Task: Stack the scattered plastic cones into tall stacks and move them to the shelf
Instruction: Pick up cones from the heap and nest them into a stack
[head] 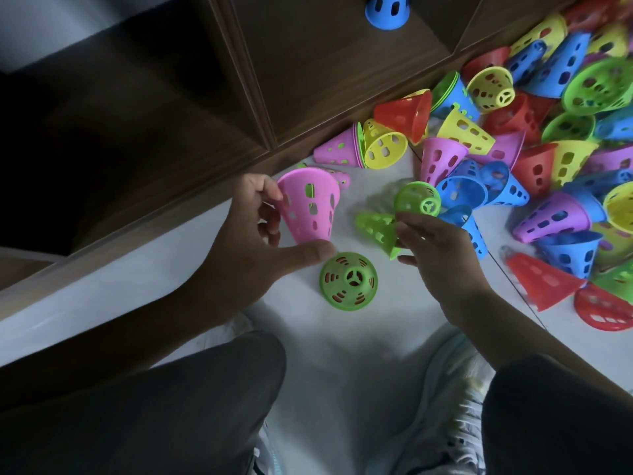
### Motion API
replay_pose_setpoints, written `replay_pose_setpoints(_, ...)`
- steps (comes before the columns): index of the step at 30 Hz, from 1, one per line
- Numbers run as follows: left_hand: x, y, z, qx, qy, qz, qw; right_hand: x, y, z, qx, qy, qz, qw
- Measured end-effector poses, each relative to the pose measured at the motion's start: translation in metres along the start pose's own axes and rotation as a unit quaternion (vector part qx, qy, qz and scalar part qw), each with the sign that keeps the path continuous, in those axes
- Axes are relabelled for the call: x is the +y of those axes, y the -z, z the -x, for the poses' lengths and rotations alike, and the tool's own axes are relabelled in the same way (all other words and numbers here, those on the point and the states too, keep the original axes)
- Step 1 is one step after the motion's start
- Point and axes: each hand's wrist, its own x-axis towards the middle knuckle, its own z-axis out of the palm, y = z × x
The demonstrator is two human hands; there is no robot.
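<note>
My left hand (251, 231) grips a pink perforated cone (308, 205) between thumb and fingers, holding it tilted above the floor. My right hand (435, 255) pinches a green cone (416, 198) by its rim, its tip facing the camera. A second green cone (375, 228) lies on its side by my right fingers. Below the pink cone a green cone (348, 281) stands upright on the floor with red showing through its holes. A big heap of scattered cones (534, 132) in several colours fills the upper right.
A dark wooden shelf unit (308, 73) runs along the top, with a blue cone (387, 10) standing in one compartment. Pale floor (342, 354) lies between my knees. My dark trouser legs (171, 406) and light shoes (452, 389) fill the bottom.
</note>
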Motion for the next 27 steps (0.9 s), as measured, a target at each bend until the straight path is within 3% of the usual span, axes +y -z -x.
replay_pose_setpoints(8,0.026,-0.004,0.012,0.001,-0.029,0.090,0.996,-0.026,0.005,0.027,0.049,0.052,-0.127,0.989)
replay_pose_setpoints(14,0.035,-0.002,0.026,-0.053,0.030,0.017,0.998,-0.042,0.013,0.044,0.056,0.029,-0.214,0.975)
replay_pose_setpoints(18,0.030,-0.002,0.028,-0.073,0.067,-0.031,0.995,-0.047,0.018,0.055,0.055,-0.013,-0.340,0.939)
replay_pose_setpoints(27,0.013,-0.019,0.026,-0.127,0.126,-0.090,0.980,-0.042,0.017,0.069,0.011,-0.045,-0.379,0.924)
